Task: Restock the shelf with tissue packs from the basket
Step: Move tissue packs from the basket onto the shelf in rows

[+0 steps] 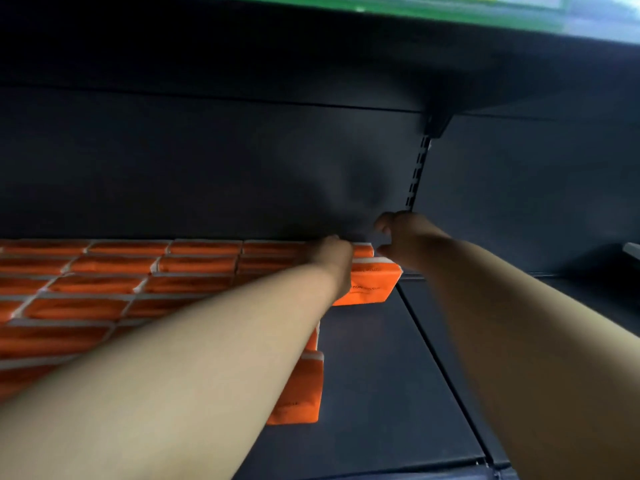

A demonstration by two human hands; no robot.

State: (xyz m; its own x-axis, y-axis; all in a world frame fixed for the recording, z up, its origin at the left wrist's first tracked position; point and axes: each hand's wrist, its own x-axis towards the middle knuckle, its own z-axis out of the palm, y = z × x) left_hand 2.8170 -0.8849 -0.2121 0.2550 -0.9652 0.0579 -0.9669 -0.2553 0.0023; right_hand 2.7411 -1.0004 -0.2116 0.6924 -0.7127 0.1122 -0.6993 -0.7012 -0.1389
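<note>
Hands at the back of the shelf, around the end tissue pack

Both bare arms reach deep into a dark shelf (377, 382), toward its back panel (207, 161). The left hand (333, 255) lies over the top of one orange tissue pack (372, 285) at the far right end of the rear rows. Its fingers are hidden past the wrist and blurred, so I cannot tell whether they grip the pack or only rest on it. The right hand (398, 239) is just beside that pack's upper right corner, with the thumb raised and the fingers curled inward. Whether the fingertips pinch the pack's white edge or merely touch it cannot be told.

The pack stands at the back of the shelf, close to the panel. Its printed orange face looks toward the camera, and its right side juts a little beyond the packs behind it.

To the left, rows of orange tissue packs (114, 285) fill the shelf from back to front, set close together, white edges between them. Another orange pack (300, 393) stands nearer the front at the right end of the rows, partly behind the left forearm.

A slotted upright (418, 174) runs up the back panel just above the right hand. A green strip (381, 3) edges the shelf overhead.
</note>
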